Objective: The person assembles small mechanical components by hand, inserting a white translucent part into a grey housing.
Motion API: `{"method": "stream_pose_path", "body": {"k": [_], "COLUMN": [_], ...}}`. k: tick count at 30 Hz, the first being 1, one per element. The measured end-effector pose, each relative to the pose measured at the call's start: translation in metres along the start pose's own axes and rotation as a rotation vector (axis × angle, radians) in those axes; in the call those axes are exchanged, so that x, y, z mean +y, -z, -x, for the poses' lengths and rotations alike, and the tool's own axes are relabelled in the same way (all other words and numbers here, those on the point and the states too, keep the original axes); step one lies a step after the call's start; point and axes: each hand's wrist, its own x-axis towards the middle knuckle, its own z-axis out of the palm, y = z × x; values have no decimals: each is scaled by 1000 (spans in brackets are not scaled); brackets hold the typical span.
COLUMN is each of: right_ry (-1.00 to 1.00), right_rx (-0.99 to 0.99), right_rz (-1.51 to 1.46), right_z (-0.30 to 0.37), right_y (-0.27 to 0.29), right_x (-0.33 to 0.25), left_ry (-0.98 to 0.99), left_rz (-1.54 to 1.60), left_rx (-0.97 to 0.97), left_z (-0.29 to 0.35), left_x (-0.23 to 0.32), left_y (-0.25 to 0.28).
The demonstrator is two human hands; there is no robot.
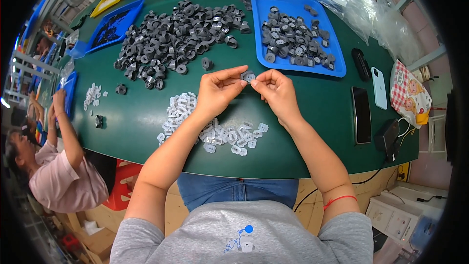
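Between my hands is a small dark grey plastic housing (248, 76) with a pale insert showing in its face. My left hand (220, 90) pinches it from the left with thumb and forefinger. From the other side, my right hand (277, 93) grips its edge, thumb against forefinger. A heap of small white plastic pieces (229, 134) lies on the green table in front of me, partly hidden by my left forearm. Beyond my hands is a large pile of grey housings (171, 36). The blue tray (259, 19) to the right holds more grey housings, several with pale inserts.
A black phone (361, 115), a light blue phone (378, 88), a black case (361, 63) and a patterned pouch (411, 95) lie at right. Clear plastic bags (391, 24) cover the far right edge. Another blue tray (132, 17) stands far left; a co-worker (68, 176) sits left.
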Motion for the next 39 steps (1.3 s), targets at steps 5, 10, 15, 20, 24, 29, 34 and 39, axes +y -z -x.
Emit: {"method": "stream_pose_path", "body": {"k": [5, 10, 15, 20, 24, 29, 34, 39], "right_ry": [-101, -152, -170, -198, -152, -127, -31, 119], "right_rx": [-94, -144, -99, -125, -70, -30, 6, 47], "right_rz": [-229, -291, -339, -302, -235, -212, -183, -64], "right_z": [0, -6, -4, -5, -5, -5, -2, -2], "right_y": [-1, 7, 1, 3, -1, -4, -11, -13], "right_x": [-8, -4, -1, 2, 6, 9, 18, 15], "left_ry": [84, 151, 175, 155, 150, 153, 127, 149], "left_rz": [-56, 87, 62, 12, -61, -56, -1, 20], "left_rx": [-44, -21, -59, -100, -91, -94, -30, 54], "left_z": [-1, -2, 0, -1, 0, 1, 2, 0], "left_x": [0, 6, 5, -2, 0, -4, -3, -1], "left_y": [3, 0, 0, 2, 1, -1, -7, -8]}}
